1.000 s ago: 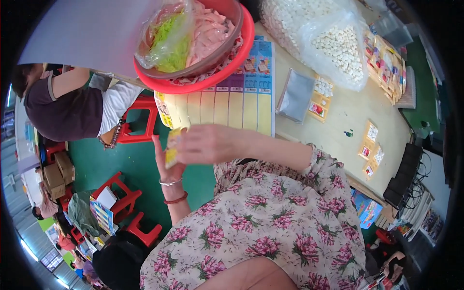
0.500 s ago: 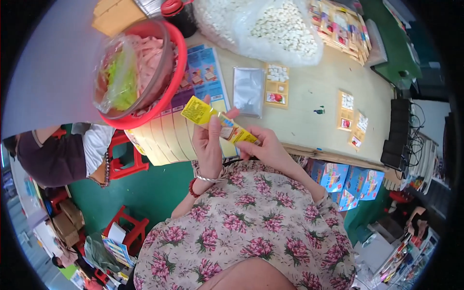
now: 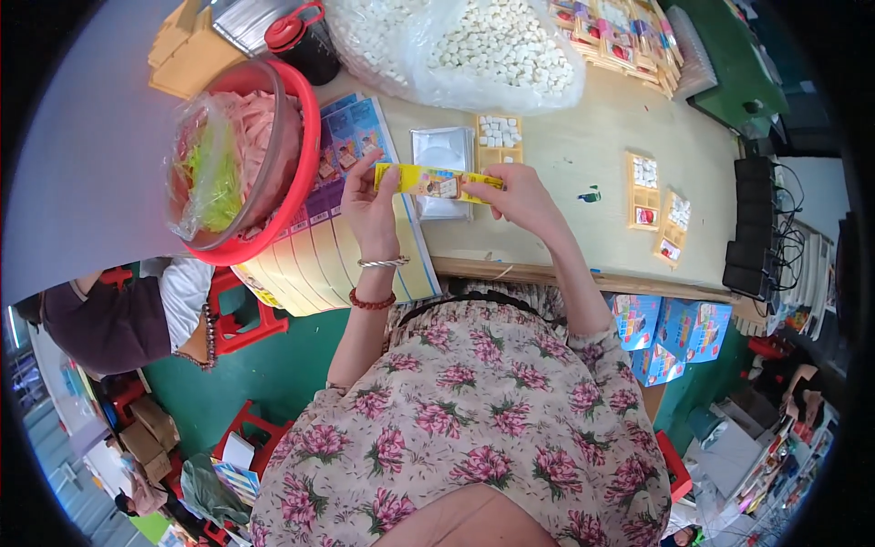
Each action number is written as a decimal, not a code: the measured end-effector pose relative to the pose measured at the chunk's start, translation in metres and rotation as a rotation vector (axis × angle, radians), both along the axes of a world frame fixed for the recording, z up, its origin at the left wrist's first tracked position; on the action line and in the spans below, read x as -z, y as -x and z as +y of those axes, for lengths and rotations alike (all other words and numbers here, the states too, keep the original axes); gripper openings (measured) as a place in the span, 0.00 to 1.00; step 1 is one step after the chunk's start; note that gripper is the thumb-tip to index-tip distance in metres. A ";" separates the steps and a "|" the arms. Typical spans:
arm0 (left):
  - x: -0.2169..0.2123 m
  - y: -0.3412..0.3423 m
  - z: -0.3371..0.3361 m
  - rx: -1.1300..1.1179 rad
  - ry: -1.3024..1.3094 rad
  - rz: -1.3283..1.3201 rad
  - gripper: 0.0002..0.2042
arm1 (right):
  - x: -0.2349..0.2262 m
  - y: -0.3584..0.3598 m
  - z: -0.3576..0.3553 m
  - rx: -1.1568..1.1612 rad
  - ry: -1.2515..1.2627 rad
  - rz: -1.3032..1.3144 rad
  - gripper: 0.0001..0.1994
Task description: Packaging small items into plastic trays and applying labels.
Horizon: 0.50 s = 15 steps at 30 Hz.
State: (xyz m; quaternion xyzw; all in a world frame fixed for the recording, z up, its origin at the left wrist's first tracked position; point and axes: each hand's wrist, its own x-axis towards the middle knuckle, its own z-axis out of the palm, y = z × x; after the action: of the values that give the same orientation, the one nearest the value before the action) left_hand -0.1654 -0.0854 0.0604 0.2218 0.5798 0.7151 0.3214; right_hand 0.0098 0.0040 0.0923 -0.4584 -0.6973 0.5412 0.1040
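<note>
A narrow yellow printed paper strip (image 3: 441, 185) is stretched level between my two hands, above the near part of the table. My left hand (image 3: 372, 214) pinches its left end between thumb and fingers. At the other end, my right hand (image 3: 527, 196) has its fingers closed on the strip. Just beyond lie silver foil packs (image 3: 441, 150), partly covered by the strip. Beside them is a small wooden compartment tray (image 3: 516, 157) with white cubes; my right hand hides its near part. Two similar trays, one upright (image 3: 631, 205) and one slanted (image 3: 660, 241), lie farther right.
A red basin (image 3: 310, 137) holds a bowl of pink and green pieces at left. Printed sheets (image 3: 351, 251) lie beside it. Behind are a black cup (image 3: 314, 59), bags of white cubes (image 3: 510, 55) and stacked trays (image 3: 629, 41). Blue boxes (image 3: 684, 328) sit below the table; another person (image 3: 109, 319) is at left.
Both hands have moved away from my body, farther over the table. The yellow strip has turned from slanting to level, and my right hand now covers part of the nearest tray.
</note>
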 end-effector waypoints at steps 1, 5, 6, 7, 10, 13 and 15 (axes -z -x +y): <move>0.005 0.001 0.000 -0.039 -0.031 0.017 0.16 | 0.002 0.003 0.002 -0.014 0.028 -0.024 0.18; 0.025 0.009 -0.003 -0.079 -0.065 -0.032 0.19 | 0.001 0.014 0.012 -0.066 -0.029 -0.078 0.19; 0.027 0.009 -0.004 -0.085 -0.030 -0.003 0.20 | -0.004 0.016 0.014 -0.090 -0.054 -0.141 0.20; 0.029 0.009 -0.004 -0.091 0.003 0.026 0.22 | -0.007 0.017 0.016 -0.114 -0.080 -0.204 0.20; 0.033 0.007 -0.004 -0.117 -0.028 0.007 0.22 | -0.001 0.020 0.019 -0.157 -0.104 -0.252 0.21; 0.044 0.007 0.004 -0.093 0.045 0.041 0.23 | 0.008 0.022 0.031 -0.175 -0.016 -0.272 0.21; 0.045 0.009 0.002 -0.101 0.021 0.084 0.23 | 0.005 0.020 0.027 -0.146 -0.017 -0.248 0.21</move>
State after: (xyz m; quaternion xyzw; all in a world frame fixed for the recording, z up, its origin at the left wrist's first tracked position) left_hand -0.1747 -0.0830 0.0159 0.2187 0.6108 0.7142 0.2628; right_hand -0.0104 0.0313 0.0874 -0.4690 -0.7408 0.4805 -0.0186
